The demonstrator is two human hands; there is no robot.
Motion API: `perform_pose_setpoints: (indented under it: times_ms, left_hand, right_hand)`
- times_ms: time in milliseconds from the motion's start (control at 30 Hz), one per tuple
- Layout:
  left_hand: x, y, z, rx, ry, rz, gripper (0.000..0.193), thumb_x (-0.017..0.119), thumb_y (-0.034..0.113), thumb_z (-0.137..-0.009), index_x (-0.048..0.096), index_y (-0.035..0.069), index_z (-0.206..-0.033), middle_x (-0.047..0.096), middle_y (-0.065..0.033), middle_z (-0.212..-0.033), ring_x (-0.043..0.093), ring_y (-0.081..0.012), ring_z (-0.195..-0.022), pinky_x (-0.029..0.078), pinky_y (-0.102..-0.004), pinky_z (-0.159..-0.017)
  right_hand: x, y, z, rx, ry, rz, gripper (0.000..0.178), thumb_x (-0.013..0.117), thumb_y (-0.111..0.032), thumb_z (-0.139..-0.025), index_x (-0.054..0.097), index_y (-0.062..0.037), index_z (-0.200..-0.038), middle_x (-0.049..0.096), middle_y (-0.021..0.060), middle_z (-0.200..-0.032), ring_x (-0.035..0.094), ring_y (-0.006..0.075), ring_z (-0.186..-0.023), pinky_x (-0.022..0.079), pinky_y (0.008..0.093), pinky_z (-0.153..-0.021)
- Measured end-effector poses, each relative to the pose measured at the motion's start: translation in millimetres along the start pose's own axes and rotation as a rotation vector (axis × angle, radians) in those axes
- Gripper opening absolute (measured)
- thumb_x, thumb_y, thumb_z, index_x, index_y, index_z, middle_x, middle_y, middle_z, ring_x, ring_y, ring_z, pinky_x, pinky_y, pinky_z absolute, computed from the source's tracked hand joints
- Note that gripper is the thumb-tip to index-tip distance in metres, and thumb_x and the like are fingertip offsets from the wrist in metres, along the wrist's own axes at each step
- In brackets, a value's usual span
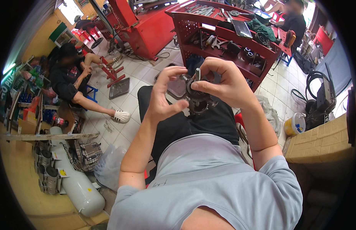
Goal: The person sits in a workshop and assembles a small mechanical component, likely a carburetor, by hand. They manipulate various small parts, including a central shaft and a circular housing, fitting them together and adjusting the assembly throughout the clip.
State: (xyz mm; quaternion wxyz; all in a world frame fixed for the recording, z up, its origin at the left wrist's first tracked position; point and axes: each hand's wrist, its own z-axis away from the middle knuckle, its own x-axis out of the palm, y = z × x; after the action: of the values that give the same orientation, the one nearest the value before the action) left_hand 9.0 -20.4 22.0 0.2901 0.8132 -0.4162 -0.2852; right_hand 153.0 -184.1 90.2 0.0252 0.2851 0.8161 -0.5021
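Assembly [194, 95] of dark metal between my hands, above my lap [214, 124].
Its blackened body looks rounded, with a ring-like opening toward 6 o'clock; a bright silver pin [198, 74] points to 12 o'clock, the long axis running 12 to 6. At 3 o'clock my right hand [228, 85] pinches it, thumb across the front; at 9 o'clock my left hand [161, 99] is spread, contact unclear.

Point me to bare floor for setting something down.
Bare white tiles lie between the grey tray and red machine; more lie between the red tool cart, pale cloth and yellow bucket. The cart's top is crowded with wrenches.
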Motion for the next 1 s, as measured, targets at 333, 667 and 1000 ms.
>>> perform_pose_setpoints:
  times_ms: [333,667,1000]
  left_hand:
    - [3,1,-1,-0.147,-0.090,0.062,0.091,0.090,0.047,-0.062,0.054,0.002,-0.133,0.062,-0.0092,-0.118,0.058,-0.0198,-0.114,0.040,-0.0357,-0.102]
    - [0,-20,10,0.001,0.165,-0.113,0.056,0.084,0.045,-0.074,0.064,0.001,-0.104,0.063,-0.0070,-0.101,0.061,-0.0191,-0.095,0.046,-0.0318,-0.079]
    - [-5,-8,4,0.166,0.296,0.049,0.041,0.069,0.041,-0.087,0.055,0.004,-0.094,0.055,-0.0074,-0.097,0.049,-0.0160,-0.075,0.039,-0.0289,-0.069]
  right_hand:
    - [-4,-1,1,0.037,-0.021,0.034,0.023,0.082,-0.011,-0.078,0.062,-0.0015,-0.083,0.054,-0.0005,-0.078,0.048,0.0084,-0.072,0.038,0.0260,-0.062]
    - [-5,10,-6,-0.037,0.087,0.071,0.027,0.081,-0.015,-0.080,0.062,0.0043,-0.083,0.058,0.0021,-0.074,0.049,0.0052,-0.064,0.044,0.0244,-0.055]
    - [-7,6,3,-0.115,-0.059,0.123,0.028,0.082,-0.015,-0.078,0.060,0.0030,-0.079,0.051,0.0038,-0.073,0.046,0.0091,-0.064,0.038,0.0281,-0.054]
